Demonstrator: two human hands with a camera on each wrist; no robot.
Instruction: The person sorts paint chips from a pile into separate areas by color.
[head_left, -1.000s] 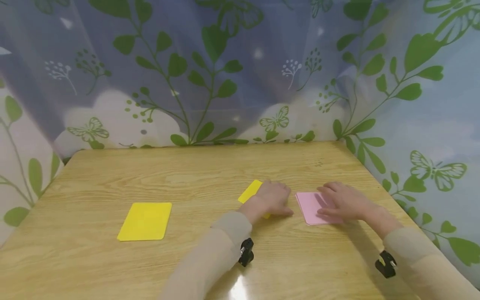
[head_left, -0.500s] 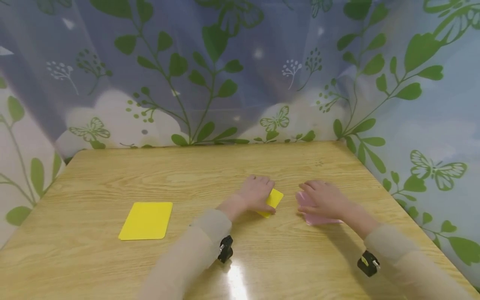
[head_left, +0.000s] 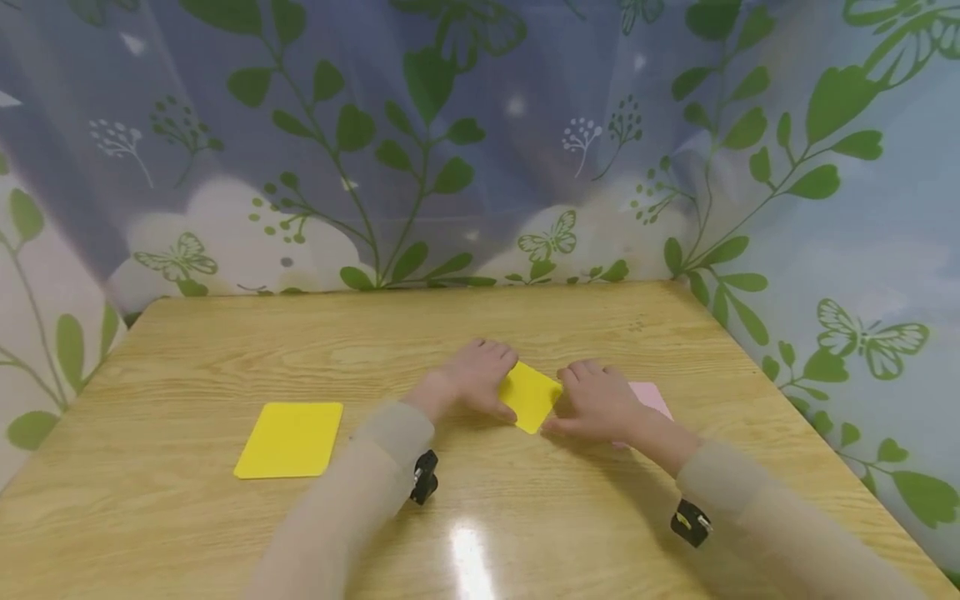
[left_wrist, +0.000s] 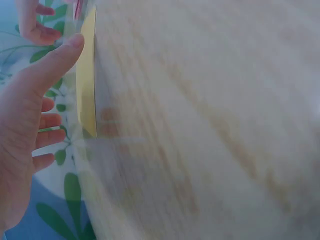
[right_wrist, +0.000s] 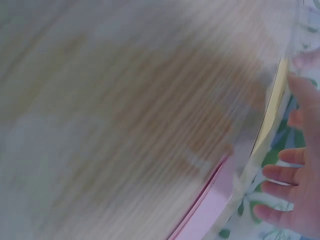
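A yellow square card lies turned cornerwise on the table between the two hands. My left hand is at its left side, fingers spread and relaxed; in the left wrist view the thumb is close to the card's edge, and I cannot tell whether it touches. At the card's right corner is my right hand, its fingers loosely bent in the right wrist view and gripping nothing visible. Behind that hand and wrist, a pink square stack is partly covered; its edge shows layers in the right wrist view.
Another yellow square lies flat on the left side of the wooden table. A curtain printed with leaves and butterflies hangs behind the table and along its sides. Both wrists wear small black devices.
My left hand has moved left off the middle yellow card, uncovering it. My right hand has moved left from the pink stack to the card's right corner.
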